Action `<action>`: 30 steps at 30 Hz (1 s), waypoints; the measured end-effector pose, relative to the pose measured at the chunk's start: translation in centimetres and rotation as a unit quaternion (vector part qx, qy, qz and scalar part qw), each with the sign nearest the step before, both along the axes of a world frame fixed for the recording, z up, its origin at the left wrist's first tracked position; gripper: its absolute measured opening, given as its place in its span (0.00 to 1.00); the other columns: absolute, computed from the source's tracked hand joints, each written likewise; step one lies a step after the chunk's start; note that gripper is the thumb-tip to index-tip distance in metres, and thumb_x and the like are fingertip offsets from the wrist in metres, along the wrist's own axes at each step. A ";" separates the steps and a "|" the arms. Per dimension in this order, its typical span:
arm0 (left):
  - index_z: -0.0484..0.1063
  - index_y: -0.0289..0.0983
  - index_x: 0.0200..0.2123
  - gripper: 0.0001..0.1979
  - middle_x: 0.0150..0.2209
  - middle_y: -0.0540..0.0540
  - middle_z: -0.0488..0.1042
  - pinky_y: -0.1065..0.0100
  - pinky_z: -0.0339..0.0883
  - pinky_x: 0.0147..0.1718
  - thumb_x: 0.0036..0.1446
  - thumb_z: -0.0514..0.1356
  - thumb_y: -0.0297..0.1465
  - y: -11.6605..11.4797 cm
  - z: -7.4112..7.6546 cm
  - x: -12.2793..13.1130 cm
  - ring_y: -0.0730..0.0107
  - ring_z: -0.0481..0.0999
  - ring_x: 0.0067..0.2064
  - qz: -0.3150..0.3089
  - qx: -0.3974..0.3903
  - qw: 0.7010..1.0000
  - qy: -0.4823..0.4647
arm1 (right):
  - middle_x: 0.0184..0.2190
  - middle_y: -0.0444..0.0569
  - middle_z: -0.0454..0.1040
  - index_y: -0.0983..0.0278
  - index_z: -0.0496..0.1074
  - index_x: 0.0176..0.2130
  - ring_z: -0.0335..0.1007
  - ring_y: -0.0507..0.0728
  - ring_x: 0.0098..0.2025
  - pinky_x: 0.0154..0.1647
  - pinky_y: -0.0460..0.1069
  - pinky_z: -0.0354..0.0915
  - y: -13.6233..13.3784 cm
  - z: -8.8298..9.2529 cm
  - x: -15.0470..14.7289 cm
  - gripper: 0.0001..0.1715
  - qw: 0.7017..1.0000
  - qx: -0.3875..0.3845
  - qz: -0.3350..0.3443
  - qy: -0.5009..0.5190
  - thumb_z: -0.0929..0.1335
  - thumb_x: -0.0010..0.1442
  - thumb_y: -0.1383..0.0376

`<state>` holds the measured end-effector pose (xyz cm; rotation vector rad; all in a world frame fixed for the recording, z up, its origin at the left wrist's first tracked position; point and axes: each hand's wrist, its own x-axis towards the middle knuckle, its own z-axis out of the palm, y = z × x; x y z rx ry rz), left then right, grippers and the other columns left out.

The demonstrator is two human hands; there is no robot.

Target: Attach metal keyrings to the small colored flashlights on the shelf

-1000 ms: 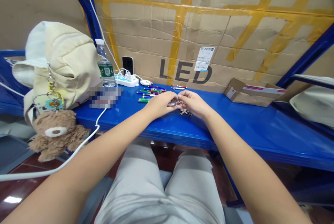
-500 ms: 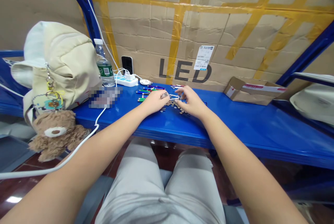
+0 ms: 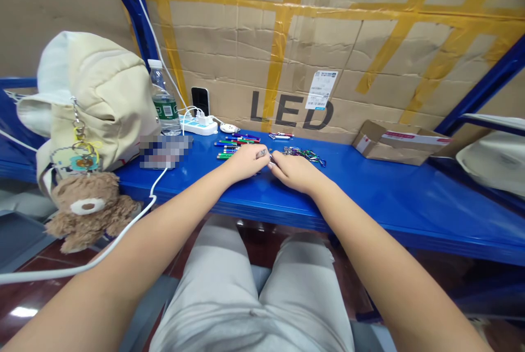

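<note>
My left hand (image 3: 246, 162) and my right hand (image 3: 293, 172) rest on the blue steel shelf (image 3: 369, 199) with their fingertips meeting. A small metal clip (image 3: 270, 159) shows between the fingertips, mostly hidden by them. Just beyond my right hand lies a small tangle of coloured metal clips (image 3: 303, 156). Beyond my left hand, a row of slim coloured pens (image 3: 235, 147) lies on the shelf.
To the left stand a cream bag (image 3: 102, 95) with a teddy bear (image 3: 88, 210) hanging from it, a water bottle (image 3: 164, 103) and a white power strip (image 3: 199, 125). A flattened cardboard box (image 3: 396, 143) lies at the right. A taped carton wall rises behind.
My hands have come closer together and lower onto the shelf. The wire loop held up between them is now mostly hidden. A tangle of coloured clips shows right of them.
</note>
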<state>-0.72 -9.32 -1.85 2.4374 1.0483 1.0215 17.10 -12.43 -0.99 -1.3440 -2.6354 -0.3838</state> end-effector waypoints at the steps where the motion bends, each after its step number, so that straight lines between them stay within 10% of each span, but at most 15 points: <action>1: 0.62 0.36 0.22 0.08 0.22 0.52 0.65 0.69 0.54 0.27 0.52 0.51 0.31 -0.1 0.0 0.0 0.71 0.63 0.26 0.002 0.004 1.000 0.003 | 0.39 0.53 0.76 0.64 0.62 0.45 0.71 0.59 0.34 0.31 0.49 0.53 0.0 -0.1 0.0 0.18 1.000 -0.002 0.002 0.006 0.52 0.68 0.57; 14: 0.63 0.37 0.40 0.10 0.30 0.50 0.67 0.67 0.62 0.32 0.61 0.45 0.32 -0.3 0.0 -0.4 0.69 0.66 0.31 -0.053 -0.024 0.995 -0.075 | 0.31 0.52 0.73 0.63 0.62 0.37 0.66 0.58 0.30 0.30 0.49 0.51 0.7 0.0 0.0 0.16 0.990 -0.008 -0.055 0.129 0.53 0.67 0.58; 30: 0.69 0.35 0.39 0.11 0.37 0.44 0.70 0.62 0.63 0.47 0.65 0.48 0.31 -0.1 0.3 -0.2 0.66 0.69 0.43 -0.038 0.198 0.979 -0.023 | 0.27 0.48 0.68 0.60 0.56 0.30 0.60 0.56 0.28 0.30 0.49 0.52 2.0 -0.6 1.0 0.15 0.965 -0.027 -0.025 0.259 0.54 0.65 0.57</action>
